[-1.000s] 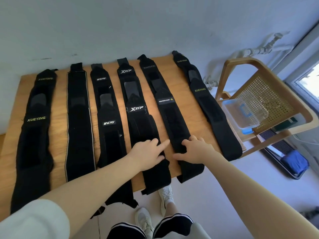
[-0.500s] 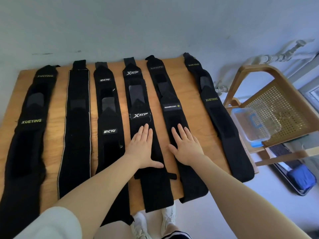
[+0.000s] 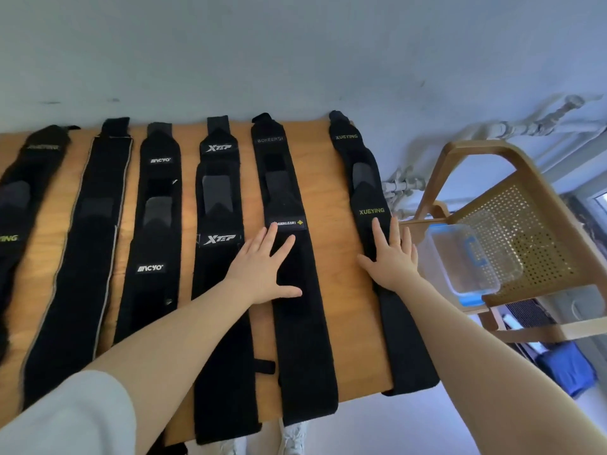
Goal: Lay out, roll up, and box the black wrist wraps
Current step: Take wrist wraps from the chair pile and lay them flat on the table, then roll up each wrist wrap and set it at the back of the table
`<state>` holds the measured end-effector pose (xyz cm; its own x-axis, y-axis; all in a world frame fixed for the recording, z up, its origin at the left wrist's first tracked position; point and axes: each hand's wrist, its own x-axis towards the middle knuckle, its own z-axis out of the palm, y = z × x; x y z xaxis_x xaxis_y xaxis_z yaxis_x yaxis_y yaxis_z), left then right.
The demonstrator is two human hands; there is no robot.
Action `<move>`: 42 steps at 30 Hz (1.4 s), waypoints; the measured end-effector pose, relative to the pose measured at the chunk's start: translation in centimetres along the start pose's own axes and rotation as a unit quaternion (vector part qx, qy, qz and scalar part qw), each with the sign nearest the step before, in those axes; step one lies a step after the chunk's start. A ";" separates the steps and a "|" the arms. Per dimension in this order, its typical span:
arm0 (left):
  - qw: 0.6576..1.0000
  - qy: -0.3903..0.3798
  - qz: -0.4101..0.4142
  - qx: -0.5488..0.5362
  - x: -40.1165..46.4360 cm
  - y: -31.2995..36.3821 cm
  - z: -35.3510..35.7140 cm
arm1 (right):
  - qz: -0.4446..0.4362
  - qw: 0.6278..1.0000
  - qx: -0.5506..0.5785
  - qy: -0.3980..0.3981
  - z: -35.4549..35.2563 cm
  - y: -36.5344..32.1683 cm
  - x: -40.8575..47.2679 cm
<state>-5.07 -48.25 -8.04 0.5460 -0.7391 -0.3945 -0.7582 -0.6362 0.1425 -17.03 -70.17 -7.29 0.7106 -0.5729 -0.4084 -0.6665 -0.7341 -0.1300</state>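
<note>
- Pressing flat: the left hand [image 3: 262,270] lies on the fifth wrist wrap [image 3: 292,257], fingers straight and spread, likely smoothing it before rolling
- The right hand [image 3: 392,261] rests on the XUEYING wrap [image 3: 377,224] at the bench [image 3: 331,198] edge, fingers straight, holding it down
- Six wraps lie side by side, long axes running from near edge to wall, near ends overhanging
- The clear plastic box [image 3: 466,257] waits on the chair [image 3: 525,224] just beside

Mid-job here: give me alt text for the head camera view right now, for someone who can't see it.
A person's left hand and right hand press flat on two of six black wrist wraps laid lengthwise side by side on a wooden table. A clear plastic box with blue trim waits on a cane chair to the right.
</note>
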 end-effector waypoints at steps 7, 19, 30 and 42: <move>0.999 -0.029 -0.017 0.007 1.4 -0.2 0.1 | -0.087 0.995 -0.035 -0.033 1.5 -3.2 0.8; 0.997 0.061 -0.011 -0.037 -0.9 -0.2 -0.4 | -0.101 0.994 -0.012 -0.027 1.4 -6.7 -0.3; 0.952 0.277 -0.094 -0.092 -17.0 -12.0 -0.7 | -0.412 0.906 0.090 0.015 2.5 -24.1 -10.6; 0.955 0.132 -0.184 -0.190 -29.4 -32.8 4.7 | -0.253 0.931 0.217 -0.148 13.2 -44.4 -19.0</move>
<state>2.06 -4.58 -5.41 0.8596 -0.4480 -0.2459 -0.3411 -0.8613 0.3766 -3.95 -21.92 -5.67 0.9081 -0.0209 -0.4182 -0.3366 -0.6304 -0.6995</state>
